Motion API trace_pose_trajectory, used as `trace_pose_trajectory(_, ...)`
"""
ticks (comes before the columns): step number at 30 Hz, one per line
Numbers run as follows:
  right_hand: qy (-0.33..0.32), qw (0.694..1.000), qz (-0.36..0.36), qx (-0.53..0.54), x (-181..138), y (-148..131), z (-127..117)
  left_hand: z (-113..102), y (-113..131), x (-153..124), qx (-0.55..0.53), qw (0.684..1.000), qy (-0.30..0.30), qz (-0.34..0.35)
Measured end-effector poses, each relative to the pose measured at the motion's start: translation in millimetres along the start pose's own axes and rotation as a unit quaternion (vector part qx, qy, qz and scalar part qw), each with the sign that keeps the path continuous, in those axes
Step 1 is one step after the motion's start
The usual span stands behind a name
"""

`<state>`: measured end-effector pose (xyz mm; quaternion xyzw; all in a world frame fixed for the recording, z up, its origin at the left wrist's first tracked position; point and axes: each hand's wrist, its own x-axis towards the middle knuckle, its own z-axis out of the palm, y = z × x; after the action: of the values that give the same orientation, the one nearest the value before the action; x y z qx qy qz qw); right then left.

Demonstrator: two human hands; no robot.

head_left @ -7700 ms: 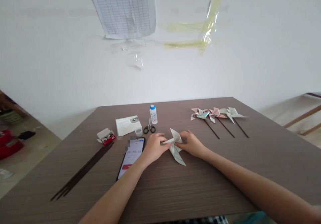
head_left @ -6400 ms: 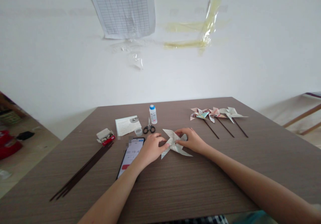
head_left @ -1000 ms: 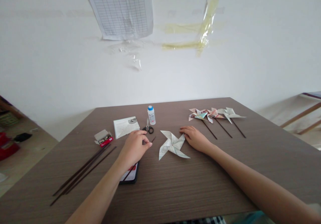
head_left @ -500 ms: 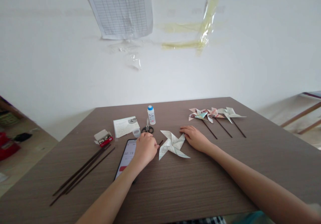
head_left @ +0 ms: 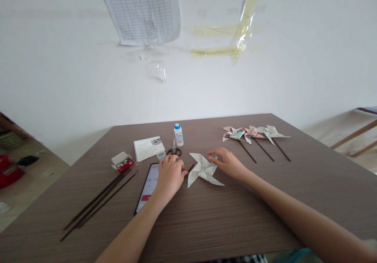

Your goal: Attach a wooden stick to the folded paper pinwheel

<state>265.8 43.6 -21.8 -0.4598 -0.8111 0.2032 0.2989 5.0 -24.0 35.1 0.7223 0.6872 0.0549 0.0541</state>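
1. The paper pinwheel (head_left: 203, 170) lies flat on the bench (head_left: 265, 200), between my two hands.
2. My left hand (head_left: 170, 175) sits just left of it, fingers pinched round a dark stick (head_left: 191, 168) whose tip nearly meets the left blade.
3. My right hand (head_left: 229, 163) lies loose and flat, fingertips touching the upper right blade.

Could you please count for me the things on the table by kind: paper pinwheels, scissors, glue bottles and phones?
Paper pinwheels: 4
Scissors: 1
Glue bottle: 1
Phone: 1
Total: 7
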Motion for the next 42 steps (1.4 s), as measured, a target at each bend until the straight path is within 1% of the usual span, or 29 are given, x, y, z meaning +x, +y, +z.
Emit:
trace_pose_trajectory(4, -0.027, 0.999, 0.011, -0.020, -2.2, -13.2, 6.9, -2.1, -10.0, -2.6, -0.015, 1.000, 0.003, 0.007)
trace_pose_trajectory(8, -0.065, 0.995, 0.048, -0.056, -2.1, -21.9, 8.3, -3.8, -14.8, -3.1, -0.029, 0.999, -0.007, 0.013)
trace_pose_trajectory(14, -0.080, 0.991, 0.066, -0.087, -1.4, -31.2, 5.4, -4.3, -14.8, -2.8, -0.038, 0.999, -0.019, 0.018)
trace_pose_trajectory(18, -0.087, 0.989, 0.071, -0.099, -0.5, -28.1, 8.3, -4.5, -14.4, -2.9, -0.035, 0.999, -0.026, 0.012)
trace_pose_trajectory(23, -0.076, 0.991, 0.069, -0.083, 1.0, -21.1, 10.9, -4.6, -14.9, -3.4, -0.034, 0.999, -0.019, 0.015)
trace_pose_trajectory(27, -0.079, 0.992, 0.069, -0.065, 1.8, -19.8, 9.8, -3.6, -15.6, -3.4, -0.041, 0.999, -0.015, 0.016)
trace_pose_trajectory(34, -0.083, 0.994, 0.041, -0.064, 2.6, -19.4, 8.2, 0.4, -19.4, -1.9, -0.062, 0.998, 0.007, 0.026)
trace_pose_trajectory(39, -0.077, 0.994, 0.056, -0.060, 2.2, -16.8, 5.6, -1.2, -17.4, -2.6, -0.042, 0.999, -0.003, 0.017)
trace_pose_trajectory(42, -0.070, 0.995, 0.054, -0.049, 2.3, -13.8, 3.9, -2.4, -15.3, -3.2, -0.036, 0.999, 0.001, 0.018)
